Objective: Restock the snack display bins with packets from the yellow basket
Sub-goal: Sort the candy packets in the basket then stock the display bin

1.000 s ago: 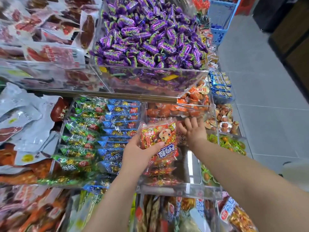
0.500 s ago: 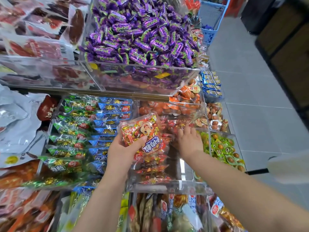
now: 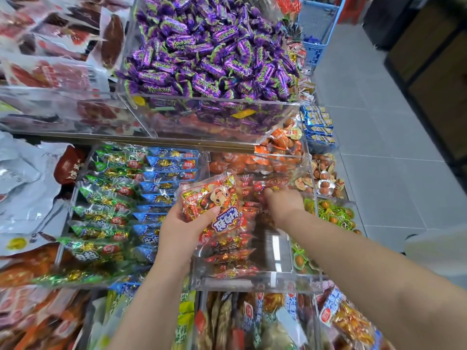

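Head view: right hand (image 3: 283,203) has gone from resting flat to digging into the stacked red packets (image 3: 249,188) at the back of the clear acrylic bin (image 3: 252,282). Its fingers are tucked out of sight, so can't tell if they grip anything. Left hand (image 3: 182,228) still has its fingers clamped on the red-and-gold plastic snack packet (image 3: 212,200) just above that bin, so I'd guess room is being made for it.

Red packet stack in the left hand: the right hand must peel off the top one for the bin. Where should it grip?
Likely the far crimped end of the red packet stack, coming from the right: it juts out past the left hand, whose thumb pins the near half.
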Motion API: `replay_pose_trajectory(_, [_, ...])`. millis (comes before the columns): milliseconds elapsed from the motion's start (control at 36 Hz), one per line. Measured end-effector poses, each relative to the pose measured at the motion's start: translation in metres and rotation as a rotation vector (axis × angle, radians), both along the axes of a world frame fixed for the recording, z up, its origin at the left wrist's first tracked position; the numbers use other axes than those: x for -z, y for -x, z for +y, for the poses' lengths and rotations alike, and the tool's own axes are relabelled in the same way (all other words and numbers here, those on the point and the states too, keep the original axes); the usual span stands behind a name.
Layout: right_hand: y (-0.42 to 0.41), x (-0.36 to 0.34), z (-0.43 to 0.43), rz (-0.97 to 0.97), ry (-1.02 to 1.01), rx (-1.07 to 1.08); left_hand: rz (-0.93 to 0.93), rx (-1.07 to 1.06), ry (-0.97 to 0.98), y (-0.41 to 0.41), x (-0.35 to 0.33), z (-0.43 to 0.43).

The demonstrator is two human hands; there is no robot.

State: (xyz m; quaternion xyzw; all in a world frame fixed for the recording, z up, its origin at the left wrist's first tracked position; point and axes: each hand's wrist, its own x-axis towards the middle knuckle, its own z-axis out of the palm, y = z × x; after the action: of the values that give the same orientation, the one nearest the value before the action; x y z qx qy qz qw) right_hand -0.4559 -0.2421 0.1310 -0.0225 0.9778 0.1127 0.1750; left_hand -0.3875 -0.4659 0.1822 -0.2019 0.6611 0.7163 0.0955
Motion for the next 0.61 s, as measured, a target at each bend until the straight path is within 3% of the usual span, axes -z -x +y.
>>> replay_pose_trajectory(111, [0.016, -0.007, 0.006, 0.076, -0.060, -0.327, -0.018, 0.006, 0.025, -0.001, 0.002, -0.002])
replay_pose_trajectory(222, [0.020, -0.003, 0.005, 0.039, 0.000, -0.253, -0.014, 0.015, 0.049, -0.003, 0.002, 0.000])
replay_pose_trajectory(472, [-0.023, 0.016, 0.003, 0.324, 0.345, 0.246, -0.013, 0.026, 0.042, -0.004, 0.005, 0.001])
replay_pose_trajectory(556, [-0.048, 0.031, -0.005, 0.309, 0.770, 0.700, -0.010, 0.044, 0.039, -0.003, 0.006, 0.002])
replay_pose_trajectory(611, [-0.056, 0.040, -0.008, 0.257, 0.889, 0.803, -0.015, 0.050, 0.026, -0.003, 0.006, 0.002])
